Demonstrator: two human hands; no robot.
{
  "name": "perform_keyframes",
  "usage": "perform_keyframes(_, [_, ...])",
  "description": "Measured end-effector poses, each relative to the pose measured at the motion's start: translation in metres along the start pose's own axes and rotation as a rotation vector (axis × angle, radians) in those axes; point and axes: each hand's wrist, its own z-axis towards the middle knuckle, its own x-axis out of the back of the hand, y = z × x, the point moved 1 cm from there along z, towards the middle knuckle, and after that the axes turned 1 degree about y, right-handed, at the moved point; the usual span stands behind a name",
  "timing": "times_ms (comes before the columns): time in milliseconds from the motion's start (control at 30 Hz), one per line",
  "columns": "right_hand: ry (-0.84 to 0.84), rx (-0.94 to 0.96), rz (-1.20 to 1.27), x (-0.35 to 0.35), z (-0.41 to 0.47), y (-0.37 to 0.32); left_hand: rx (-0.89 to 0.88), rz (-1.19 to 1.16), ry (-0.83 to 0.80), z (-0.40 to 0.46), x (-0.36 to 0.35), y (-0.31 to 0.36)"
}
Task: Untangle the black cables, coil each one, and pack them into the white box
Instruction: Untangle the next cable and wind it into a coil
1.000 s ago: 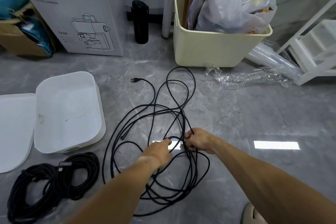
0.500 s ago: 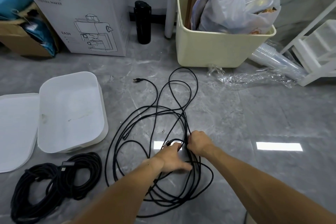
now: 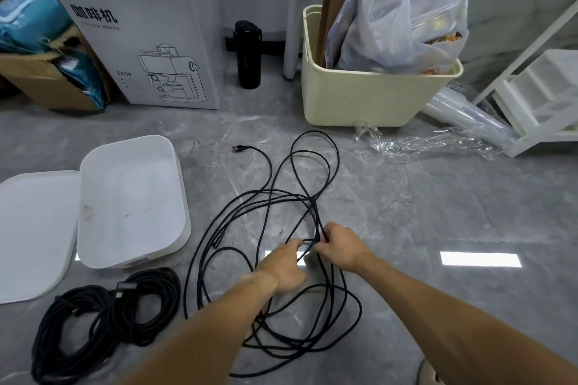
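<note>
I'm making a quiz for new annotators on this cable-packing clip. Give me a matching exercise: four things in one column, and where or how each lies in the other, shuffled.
Things:
1. white box
2. loose cable
3. bundled cables
4. black bottle

Places or states:
A. standing upright by the wall
B. open with nothing in it, lid beside it
C. held by the left hand and right hand
D. heaped on the floor in front of the box

Pairs: 1-B, 2-C, 3-D, 4-A

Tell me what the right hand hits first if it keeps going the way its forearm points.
Likely the left hand: the right hand points toward it, the two nearly touching over the tangled cable. Depth is unclear.
</note>
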Motion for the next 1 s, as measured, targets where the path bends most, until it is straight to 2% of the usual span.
perform_keyframes(133, [-0.019, 0.015, 0.333, 0.017, -0.013, -0.019, -0.048, -0.002, 0.08, -0.008, 0.015, 0.015])
perform_keyframes(267, [-0.076, 0.045, 0.5, 0.04, -0.029, -0.04, -0.079, -0.019, 0.139, -0.024, 0.037, 0.036])
perform_keyframes(433, [-0.183, 0.113, 0.514, 0.079, -0.06, -0.069, -0.096, -0.173, 0.163, -0.053, 0.071, 0.065])
perform_keyframes(600, [-0.242, 0.193, 0.516, 0.117, -0.101, -0.096, -0.131, -0.521, 0.107, -0.102, 0.101, 0.096])
perform_keyframes(800, [-0.242, 0.282, 0.433, 0.16, -0.157, -0.127, -0.128, -0.659, 0.027, -0.164, 0.132, 0.124])
perform_keyframes(1000, [-0.133, 0.378, 0.393, 0.193, -0.207, -0.164, -0.161, -0.744, 0.127, -0.224, 0.159, 0.157])
